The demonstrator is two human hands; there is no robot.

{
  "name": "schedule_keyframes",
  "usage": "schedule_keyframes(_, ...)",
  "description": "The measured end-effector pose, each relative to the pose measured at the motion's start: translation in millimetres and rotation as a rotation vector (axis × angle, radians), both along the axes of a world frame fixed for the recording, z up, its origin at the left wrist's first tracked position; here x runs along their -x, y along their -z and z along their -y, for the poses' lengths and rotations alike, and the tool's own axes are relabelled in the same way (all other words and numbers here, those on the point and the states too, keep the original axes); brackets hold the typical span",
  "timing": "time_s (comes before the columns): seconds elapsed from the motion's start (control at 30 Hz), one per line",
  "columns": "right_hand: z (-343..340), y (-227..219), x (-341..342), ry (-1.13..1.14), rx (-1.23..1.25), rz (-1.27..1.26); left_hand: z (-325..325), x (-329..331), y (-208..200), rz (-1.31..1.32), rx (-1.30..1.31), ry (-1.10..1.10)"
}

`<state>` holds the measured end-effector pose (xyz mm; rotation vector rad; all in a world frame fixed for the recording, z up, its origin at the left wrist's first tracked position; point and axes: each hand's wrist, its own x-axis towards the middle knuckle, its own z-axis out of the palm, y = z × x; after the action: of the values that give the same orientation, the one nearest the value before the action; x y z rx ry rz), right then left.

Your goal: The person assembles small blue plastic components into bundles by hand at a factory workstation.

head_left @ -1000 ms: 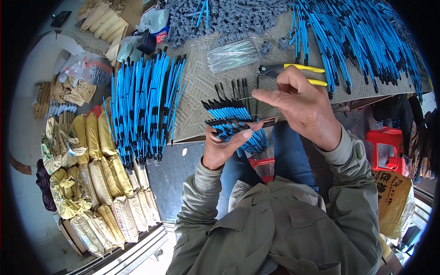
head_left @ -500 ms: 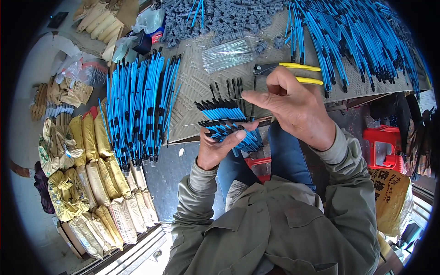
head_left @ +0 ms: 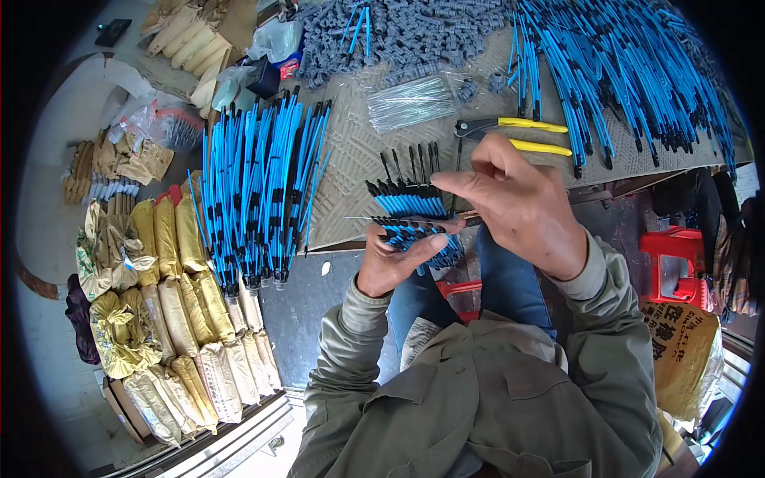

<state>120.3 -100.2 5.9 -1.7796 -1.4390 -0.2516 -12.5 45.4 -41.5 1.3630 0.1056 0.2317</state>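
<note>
My left hand point(head_left: 390, 264) is closed round a fanned bundle of blue rods with black ends point(head_left: 413, 205), held just off the table's near edge. A thin metal wire point(head_left: 358, 217) crosses the bundle and sticks out on its left side. Above the bundle's right side, my right hand point(head_left: 522, 203) is closed in a pinch of thumb and forefinger. A fine length of wire seems to run from this pinch toward the upright black tips; its end is hidden by the fingers. The yellow-handled pliers point(head_left: 532, 125) lie just beyond my right hand.
Cut wires point(head_left: 410, 102) lie on the table before a heap of grey plastic parts point(head_left: 398, 36). Blue rods are piled at the far right point(head_left: 621, 72) and spread at the left point(head_left: 259, 183). Filled sacks point(head_left: 171, 311) stand at the left, a red stool point(head_left: 677, 267) at the right.
The whole view has shifted slightly. My right hand has come a little nearer to me, still pinched, and the wire juts out less on the bundle's left. The left hand keeps its hold.
</note>
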Motion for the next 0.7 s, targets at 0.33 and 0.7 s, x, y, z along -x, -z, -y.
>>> schedule_keyframes(0.33, 0, 6, 21, 0.156, -0.078, -0.020, -2, 2, -1, 0.021, -0.086, -0.004)
schedule_keyframes(0.7, 3, 0, 21, 0.208, 0.011, 0.126, 4, 4, -3, 0.033, -0.079, -0.055)
